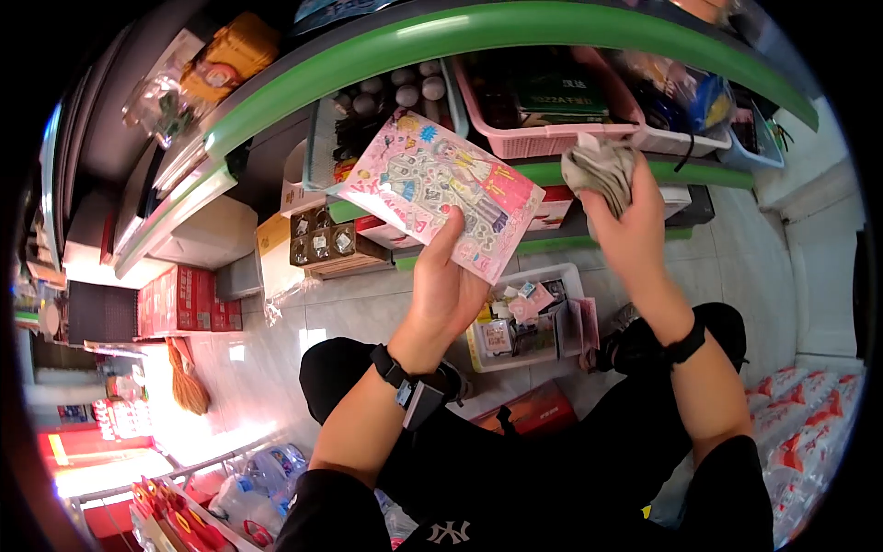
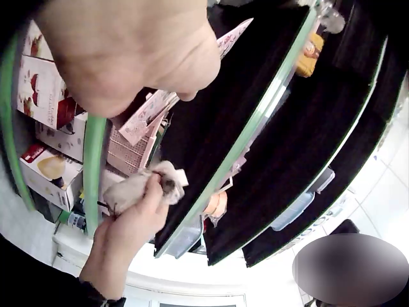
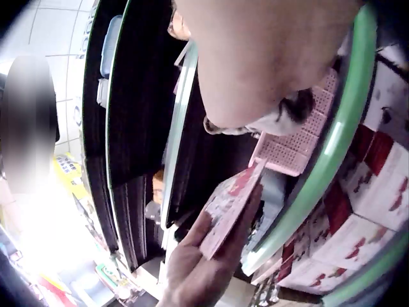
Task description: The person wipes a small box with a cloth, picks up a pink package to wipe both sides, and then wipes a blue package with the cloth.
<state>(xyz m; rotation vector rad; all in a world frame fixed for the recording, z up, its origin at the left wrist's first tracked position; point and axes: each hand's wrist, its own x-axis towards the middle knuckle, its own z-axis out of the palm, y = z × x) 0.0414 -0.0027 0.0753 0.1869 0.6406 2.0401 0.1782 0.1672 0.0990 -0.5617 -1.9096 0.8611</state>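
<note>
In the head view my left hand (image 1: pixel 448 287) holds a pink sticker book (image 1: pixel 441 193) by its lower edge, thumb on the printed cover and fingers behind it. The cover shows a dressed doll figure and many small cut-out shapes. To the right, my right hand (image 1: pixel 635 221) grips a crumpled grey-beige cloth (image 1: pixel 600 170) in front of the shelf. In the right wrist view the sticker book (image 3: pixel 233 208) appears nearly edge-on in the left hand (image 3: pixel 198 268). The left wrist view shows the cloth (image 2: pixel 144 188) bunched in the right hand (image 2: pixel 131 224).
A pink basket (image 1: pixel 543 140) with dark green boxes sits on the green-edged shelf (image 1: pixel 515 26). Below, a white bin (image 1: pixel 529 354) of small packets stands on the tiled floor between the knees. A red box (image 1: pixel 533 409) lies nearer. Left are a brown divided box (image 1: pixel 322 241) and a broom (image 1: pixel 187 382).
</note>
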